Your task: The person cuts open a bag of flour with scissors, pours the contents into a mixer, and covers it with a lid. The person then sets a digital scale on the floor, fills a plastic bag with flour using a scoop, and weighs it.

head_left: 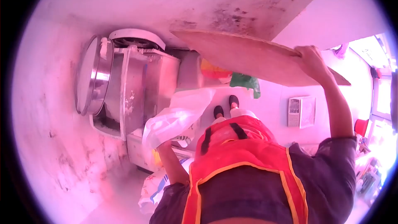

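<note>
My right hand (309, 56) is closed round the edge of a large, thin wooden board (248, 56), raised at a tilt in front of me. Low on the left, my left hand (166, 147) is at the lower edge of a crumpled white plastic sheet (178, 114) and seems to grip it; its fingers are mostly hidden by the sheet. Beyond the sheet stands a metal machine (139, 87) with an open bin, dusted with white. A round metal sieve or pan (95, 76) leans on its side there.
A round white-rimmed object (139, 37) rests on the machine. Red-and-yellow (213, 69) and green bags (245, 83) lie beneath the board. A white crate-like box (302, 112) is on the floor at right. Printed sacks (153, 186) lie low left. Stained walls stand close.
</note>
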Motion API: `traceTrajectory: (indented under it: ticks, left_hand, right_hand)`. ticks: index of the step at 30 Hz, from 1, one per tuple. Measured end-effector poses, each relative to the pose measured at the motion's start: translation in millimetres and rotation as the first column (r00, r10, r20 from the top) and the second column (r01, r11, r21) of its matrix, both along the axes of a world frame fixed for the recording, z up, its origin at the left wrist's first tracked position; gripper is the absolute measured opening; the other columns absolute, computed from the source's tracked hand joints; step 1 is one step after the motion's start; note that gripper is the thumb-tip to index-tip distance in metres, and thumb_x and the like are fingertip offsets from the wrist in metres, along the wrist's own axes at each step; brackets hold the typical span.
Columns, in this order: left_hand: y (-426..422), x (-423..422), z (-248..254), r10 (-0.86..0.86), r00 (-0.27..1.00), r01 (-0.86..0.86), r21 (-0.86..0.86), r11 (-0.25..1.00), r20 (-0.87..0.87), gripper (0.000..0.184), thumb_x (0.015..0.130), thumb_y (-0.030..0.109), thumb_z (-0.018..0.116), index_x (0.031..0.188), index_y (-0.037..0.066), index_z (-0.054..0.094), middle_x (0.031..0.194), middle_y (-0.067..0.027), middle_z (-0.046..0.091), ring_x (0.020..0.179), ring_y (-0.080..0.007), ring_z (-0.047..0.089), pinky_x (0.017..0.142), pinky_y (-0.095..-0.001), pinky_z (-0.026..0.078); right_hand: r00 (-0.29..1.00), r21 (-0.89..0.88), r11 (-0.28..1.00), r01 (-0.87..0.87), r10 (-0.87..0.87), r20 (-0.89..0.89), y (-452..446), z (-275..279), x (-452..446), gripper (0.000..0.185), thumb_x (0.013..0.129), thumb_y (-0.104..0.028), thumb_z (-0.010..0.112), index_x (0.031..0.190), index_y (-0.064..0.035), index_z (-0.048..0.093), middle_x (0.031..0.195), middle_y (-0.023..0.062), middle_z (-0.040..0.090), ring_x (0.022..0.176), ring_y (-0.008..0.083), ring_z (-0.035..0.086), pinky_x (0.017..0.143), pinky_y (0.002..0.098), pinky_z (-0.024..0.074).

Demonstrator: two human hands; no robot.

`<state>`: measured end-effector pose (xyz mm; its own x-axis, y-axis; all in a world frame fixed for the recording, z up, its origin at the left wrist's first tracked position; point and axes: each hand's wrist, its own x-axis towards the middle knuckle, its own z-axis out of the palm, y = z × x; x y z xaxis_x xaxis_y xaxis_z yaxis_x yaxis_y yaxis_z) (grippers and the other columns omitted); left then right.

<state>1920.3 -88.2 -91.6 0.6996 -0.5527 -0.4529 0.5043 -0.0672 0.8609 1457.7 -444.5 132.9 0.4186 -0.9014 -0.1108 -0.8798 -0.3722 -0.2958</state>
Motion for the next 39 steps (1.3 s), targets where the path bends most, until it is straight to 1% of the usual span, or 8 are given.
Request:
traceTrajectory:
  ticks: [12,18,22,25,29,33,34,39]
  left_hand:
    - [78.2,7.0,8.4,0.145,0.989,-0.145,0.033,0.989,0.007,0.034,0.088,0.026,0.047,0.111,0.002,0.05,0.099,-0.0086,0.056,0.09,-0.0209,0.054,0.079,-0.0326,0.045]
    - [79.9,-17.3,7.6,0.197,0.98,-0.197,0.038,0.98,0.002,0.033,0.088,0.026,0.047,0.111,0.002,0.05,0.099,-0.0083,0.056,0.09,-0.021,0.054,0.079,-0.0326,0.045]
    - [73.0,-43.1,8.2,0.232,0.973,-0.232,0.035,0.972,0.012,0.033,0.088,0.025,0.048,0.112,0.002,0.05,0.099,-0.0082,0.056,0.091,-0.0211,0.054,0.08,-0.0326,0.045]
    - [67.8,-62.7,9.4,0.257,0.966,-0.258,0.038,0.966,0.023,0.033,0.088,0.025,0.048,0.112,0.003,0.05,0.099,-0.0081,0.056,0.091,-0.0211,0.054,0.08,-0.0326,0.045]
    - [63.2,-80.5,16.9,0.244,0.969,-0.244,0.016,0.97,0.04,0.032,0.088,0.024,0.048,0.112,0.003,0.049,0.1,-0.008,0.056,0.091,-0.0212,0.054,0.08,-0.0326,0.045]
    - [63.1,-95.4,18.4,0.161,0.986,-0.161,0.0,0.987,0.043,0.032,0.088,0.023,0.048,0.113,0.003,0.049,0.1,-0.0078,0.056,0.092,-0.0212,0.054,0.081,-0.0326,0.045]
    - [62.8,-98.0,16.5,0.121,0.992,-0.121,-0.007,0.993,0.043,0.032,0.088,0.023,0.048,0.113,0.003,0.049,0.1,-0.0078,0.056,0.092,-0.0213,0.054,0.081,-0.0326,0.045]
    - [53.8,-119.7,-2.3,-0.152,0.988,0.151,-0.059,0.987,-0.007,0.032,0.088,0.023,0.049,0.113,0.004,0.049,0.1,-0.0076,0.055,0.092,-0.0213,0.054,0.081,-0.0326,0.045]
  right_hand:
    - [0.991,0.077,0.989,-0.128,0.124,0.045,-77.6,-185.4,123.4,0.025,0.073,-0.016,0.052,0.095,-0.0123,0.064,0.091,0.0162,0.062,0.089,0.0334,0.057,0.078,0.0422,0.0443]
    - [0.999,0.037,0.998,0.049,-0.048,-0.014,-101.4,-236.1,119.6,0.028,0.075,-0.014,0.05,0.1,-0.0128,0.062,0.097,0.0147,0.061,0.091,0.0341,0.057,0.08,0.0418,0.0448]
    - [0.966,-0.698,0.704,-0.132,0.25,0.07,-107.1,-239.6,128.2,0.031,0.079,-0.015,0.048,0.108,-0.0063,0.055,0.1,0.0103,0.058,0.088,0.0294,0.056,0.08,0.0402,0.0446]
    - [0.883,-0.129,0.932,-0.339,0.363,0.298,-29.4,-258.8,144.8,0.047,0.077,-0.019,0.056,0.122,-0.0115,0.042,0.114,0.0123,0.048,0.103,0.0297,0.047,0.087,0.0387,0.0405]
    - [0.848,0.447,0.747,-0.492,0.294,0.441,56.6,-279.1,157.7,0.077,0.073,-0.02,0.065,0.137,-0.0197,0.023,0.132,0.0144,0.034,0.12,0.0302,0.036,0.096,0.0368,0.0349]
    - [0.744,0.361,0.778,-0.514,0.195,0.639,99.5,-290.6,147.5,0.077,0.07,-0.015,0.068,0.136,-0.0202,0.028,0.134,0.0114,0.034,0.123,0.0293,0.033,0.102,0.0384,0.0297]
    - [0.698,0.25,0.825,-0.507,0.223,0.68,102.6,-308.1,145.0,0.061,0.069,-0.01,0.068,0.126,-0.0181,0.045,0.13,0.0099,0.041,0.119,0.0282,0.039,0.1,0.0367,0.0332]
    - [0.714,0.313,0.922,-0.228,-0.06,0.698,137.1,-279.7,75.7,0.019,0.074,-0.007,0.064,0.091,-0.0127,0.067,0.124,0.0058,0.049,0.105,0.0235,0.052,0.091,0.0329,0.0421]
